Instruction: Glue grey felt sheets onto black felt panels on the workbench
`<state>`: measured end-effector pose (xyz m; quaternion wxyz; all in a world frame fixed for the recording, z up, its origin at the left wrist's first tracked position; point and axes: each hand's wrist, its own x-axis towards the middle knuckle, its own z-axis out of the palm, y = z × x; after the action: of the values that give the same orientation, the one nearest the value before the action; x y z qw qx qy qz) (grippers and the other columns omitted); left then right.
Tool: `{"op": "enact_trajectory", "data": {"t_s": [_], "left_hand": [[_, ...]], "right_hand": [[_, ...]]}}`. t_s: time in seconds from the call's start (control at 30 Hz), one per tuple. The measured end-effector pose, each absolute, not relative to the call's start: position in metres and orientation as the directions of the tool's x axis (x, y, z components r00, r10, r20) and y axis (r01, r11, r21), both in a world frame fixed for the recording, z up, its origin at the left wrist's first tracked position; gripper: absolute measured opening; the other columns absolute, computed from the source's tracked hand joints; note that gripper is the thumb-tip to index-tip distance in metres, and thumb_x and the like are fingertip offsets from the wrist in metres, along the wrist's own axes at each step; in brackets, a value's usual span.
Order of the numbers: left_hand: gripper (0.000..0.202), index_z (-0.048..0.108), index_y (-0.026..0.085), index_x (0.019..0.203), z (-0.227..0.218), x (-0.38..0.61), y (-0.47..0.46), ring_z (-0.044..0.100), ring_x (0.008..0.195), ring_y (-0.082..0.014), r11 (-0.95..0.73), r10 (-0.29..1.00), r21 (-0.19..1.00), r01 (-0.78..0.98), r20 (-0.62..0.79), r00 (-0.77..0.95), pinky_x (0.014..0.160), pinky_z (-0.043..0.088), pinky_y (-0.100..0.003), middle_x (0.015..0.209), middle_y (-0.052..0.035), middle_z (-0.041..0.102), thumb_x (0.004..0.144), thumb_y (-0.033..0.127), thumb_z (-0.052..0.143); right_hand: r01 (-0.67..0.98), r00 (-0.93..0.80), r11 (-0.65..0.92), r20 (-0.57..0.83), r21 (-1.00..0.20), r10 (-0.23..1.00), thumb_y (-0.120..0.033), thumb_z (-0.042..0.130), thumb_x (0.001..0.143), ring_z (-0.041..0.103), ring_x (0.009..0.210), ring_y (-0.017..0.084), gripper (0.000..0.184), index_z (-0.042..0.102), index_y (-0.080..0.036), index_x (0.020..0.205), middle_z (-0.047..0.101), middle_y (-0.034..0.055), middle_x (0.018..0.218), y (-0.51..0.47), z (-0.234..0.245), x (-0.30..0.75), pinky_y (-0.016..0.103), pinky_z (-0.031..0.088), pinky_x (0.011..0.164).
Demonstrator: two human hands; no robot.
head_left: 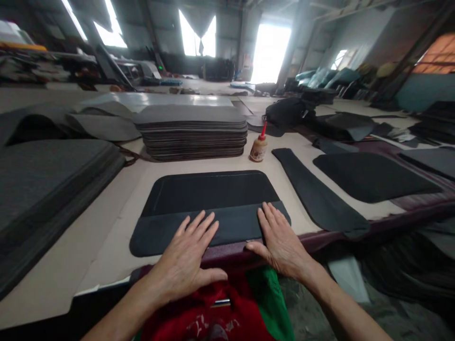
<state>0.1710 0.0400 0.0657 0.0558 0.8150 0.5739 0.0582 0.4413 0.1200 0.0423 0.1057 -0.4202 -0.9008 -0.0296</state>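
Observation:
A black rounded mat (213, 192) lies on the table in front of me, with a grey strip (231, 227) laid along its near edge. My left hand (186, 258) rests flat on the strip's middle, fingers stretched out. My right hand (279, 239) presses flat on the strip's right end, fingers spread, thumb at the table edge. Neither hand holds anything.
A glue bottle with a red nozzle (259, 147) stands behind the mat. A tall stack of grey sheets (192, 132) sits beyond it. A long dark strip (316, 194) and another black mat (369, 175) lie to the right. Thick grey piles (46, 184) fill the left.

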Motion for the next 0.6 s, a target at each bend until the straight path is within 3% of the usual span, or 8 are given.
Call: {"op": "enact_trajectory", "data": {"t_s": [0.23, 0.37, 0.47, 0.6], "left_hand": [[0.085, 0.033, 0.024, 0.155, 0.046, 0.120, 0.022, 0.031, 0.148, -0.0361, -0.199, 0.968, 0.034, 0.979, 0.161, 0.191, 0.118, 0.033, -0.061, 0.162, -0.0100, 0.030, 0.088, 0.075, 0.047], [0.081, 0.028, 0.024, 0.157, 0.035, 0.072, -0.005, 0.038, 0.145, -0.0352, -0.120, 0.967, -0.010, 0.993, 0.225, 0.120, 0.115, 0.039, -0.057, 0.162, -0.0096, 0.032, 0.091, 0.068, 0.050], [0.074, 0.035, 0.026, 0.154, 0.034, 0.054, -0.019, 0.045, 0.141, -0.0326, -0.105, 0.958, -0.010, 0.994, 0.269, 0.104, 0.113, 0.043, -0.051, 0.159, -0.0075, 0.039, 0.093, 0.064, 0.051], [0.066, 0.041, 0.027, 0.150, 0.033, 0.052, -0.022, 0.050, 0.136, -0.0302, -0.084, 0.935, -0.046, 0.995, 0.342, 0.095, 0.112, 0.044, -0.047, 0.155, -0.0058, 0.046, 0.094, 0.060, 0.051]], "right_hand": [[0.829, -0.541, 0.559, 0.292, 0.026, 0.788, -0.076, 0.026, 0.096, 0.029, 0.147, 0.039, 0.100, 0.043, 0.008, 0.146, 0.033, 0.0316, 0.155, 0.131, 0.020, 0.489, 0.055, 0.033, 0.117], [0.865, -0.472, 0.502, 0.314, -0.017, 0.824, -0.071, 0.024, 0.099, 0.038, 0.142, 0.041, 0.090, 0.051, 0.003, 0.141, 0.044, 0.0299, 0.149, 0.145, 0.023, 0.507, 0.061, 0.036, 0.113], [0.855, -0.407, 0.488, 0.353, -0.176, 0.842, -0.066, 0.029, 0.099, 0.043, 0.139, 0.040, 0.077, 0.056, -0.005, 0.139, 0.052, 0.0254, 0.144, 0.170, 0.050, 0.505, 0.060, 0.036, 0.113], [0.687, -0.329, 0.413, 0.250, -0.598, 0.911, -0.063, 0.050, 0.094, 0.054, 0.131, 0.032, 0.069, 0.048, -0.018, 0.147, 0.052, 0.0146, 0.147, 0.228, 0.090, 0.474, 0.047, 0.045, 0.110]]}}
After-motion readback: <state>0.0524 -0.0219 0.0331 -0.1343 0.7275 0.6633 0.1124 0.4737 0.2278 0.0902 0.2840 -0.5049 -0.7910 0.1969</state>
